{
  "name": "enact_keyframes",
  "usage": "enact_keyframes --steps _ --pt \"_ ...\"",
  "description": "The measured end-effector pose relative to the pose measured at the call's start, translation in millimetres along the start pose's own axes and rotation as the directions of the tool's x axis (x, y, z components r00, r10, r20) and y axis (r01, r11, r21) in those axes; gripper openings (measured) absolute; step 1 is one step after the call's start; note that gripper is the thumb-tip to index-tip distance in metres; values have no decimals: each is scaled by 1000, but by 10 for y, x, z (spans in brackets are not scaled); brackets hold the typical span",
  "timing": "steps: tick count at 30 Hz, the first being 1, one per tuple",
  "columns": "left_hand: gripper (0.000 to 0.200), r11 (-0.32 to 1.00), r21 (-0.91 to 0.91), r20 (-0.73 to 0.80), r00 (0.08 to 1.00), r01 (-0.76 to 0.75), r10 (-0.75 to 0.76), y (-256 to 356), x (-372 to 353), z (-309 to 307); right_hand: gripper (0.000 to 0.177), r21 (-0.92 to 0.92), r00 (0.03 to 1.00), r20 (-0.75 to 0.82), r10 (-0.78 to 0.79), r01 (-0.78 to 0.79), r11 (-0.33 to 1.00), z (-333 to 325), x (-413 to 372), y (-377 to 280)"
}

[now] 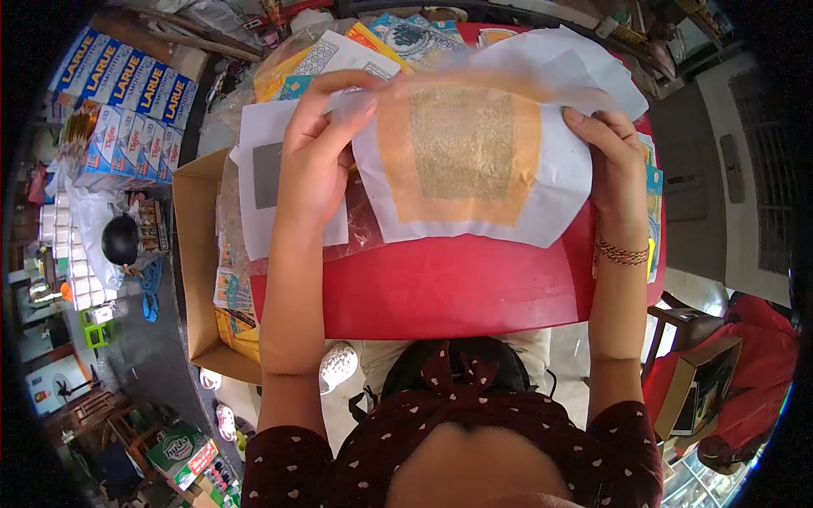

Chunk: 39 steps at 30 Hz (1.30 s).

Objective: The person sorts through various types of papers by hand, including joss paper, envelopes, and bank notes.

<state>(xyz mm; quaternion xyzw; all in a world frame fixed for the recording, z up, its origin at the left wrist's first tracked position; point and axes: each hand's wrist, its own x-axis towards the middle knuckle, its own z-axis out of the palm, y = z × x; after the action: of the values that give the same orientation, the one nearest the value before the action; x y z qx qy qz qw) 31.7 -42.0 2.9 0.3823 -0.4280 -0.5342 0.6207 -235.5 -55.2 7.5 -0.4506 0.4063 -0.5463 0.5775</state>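
Above the red table, a thin white sheet of joss paper (461,144) with an orange square and a gold-grey foil patch hangs in a slight curve. My left hand (326,144) pinches its upper left side between thumb and fingers. At the upper right edge, my right hand (608,140) grips it with bent fingers. Beneath and beside my left hand lies a white sheet with a dark grey square (268,173). More white sheets (622,72) with a grey patch lie behind my right hand. The held sheet's top edge is blurred.
The red table (449,288) carries colourful printed papers (406,38) at the back and clear plastic wrap. An open cardboard box (196,271) with papers stands at its left edge. Stacked drink cartons (127,110) are farther left; a chair (686,330) stands right.
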Motion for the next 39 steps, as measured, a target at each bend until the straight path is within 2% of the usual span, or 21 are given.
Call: enact_keyframes --steps 1,2,3,4,6,8,10,12,13,14,15,17,19,21,22,24,30,33,35,36,39 --pt "18 1000 -3 118 993 -20 21 -53 19 -112 20 0 1000 -1 0 0 1000 -12 10 8" --pt "18 999 -9 233 972 -40 41 -95 32 -188 18 7 991 103 -86 85 996 -31 31 24" --pt "18 999 -9 232 972 -38 39 -96 38 -190 18 23 964 205 -169 168 985 -50 43 34" --pt "19 999 -1 227 973 -41 40 -89 40 -187 18 23 964 205 -167 166 986 -73 45 27" --pt "21 999 6 221 974 -43 40 -48 33 -155 18 32 967 247 -65 58 998 -111 46 5" --pt "25 981 -167 240 969 98 -56 29 18 -79 19 23 969 239 -65 61 998 -101 43 4" --pt "21 977 -157 248 963 143 -101 63 18 -78 20 13 971 232 -65 63 998 -106 44 -4" --pt "18 971 -145 256 955 188 -147 45 10 -87 24 -80 969 242 -54 75 994 -133 53 -26" --pt "16 996 55 236 969 69 -80 -2 5 -91 24 -79 969 243 -53 74 994 -130 66 -32" --pt "20 966 254 230 973 -51 -9 -29 4 -89 27 -20 950 304 -71 81 997 -127 84 -38" --pt "20 966 254 229 973 -51 -9 -31 4 -83 31 40 927 363 -92 83 996 -126 94 -44" --pt "30 982 188 214 977 -18 -23 -24 4 -69 26 22 940 329 -93 90 996 -146 89 -57" --pt "27 985 174 217 976 -8 -31 36 -16 -14 22 6 951 295 -95 97 995 -158 73 -43" --pt "25 987 161 218 975 4 -40 38 -12 -42 18 -323 973 198 -117 178 930 -146 36 -3" --pt "24 987 158 241 970 0 -39 1 12 -115 18 -322 973 200 -116 177 930 -112 28 -1" --pt "24 988 157 262 964 -4 -38 -4 16 -156 34 -157 977 136 -167 187 970 -15 24 -13" --pt "13 979 204 351 935 -26 -49 -3 29 -214 42 -240 971 204 -127 175 955 -105 30 -70" --pt "13 977 213 367 929 -30 -51 -8 30 -215 38 -238 978 173 -118 157 958 -73 22 -79" --pt "25 980 196 314 949 -36 -28 -2 11 -153 36 -231 981 158 -116 151 961 -79 36 -63" --pt "25 980 196 314 949 -34 -29 13 2 -110 34 -223 983 144 -115 146 964 -83 44 -53" --pt "37 993 114 268 962 26 -56 39 -11 -33 30 -236 985 142 -102 133 963 -92 58 -32"
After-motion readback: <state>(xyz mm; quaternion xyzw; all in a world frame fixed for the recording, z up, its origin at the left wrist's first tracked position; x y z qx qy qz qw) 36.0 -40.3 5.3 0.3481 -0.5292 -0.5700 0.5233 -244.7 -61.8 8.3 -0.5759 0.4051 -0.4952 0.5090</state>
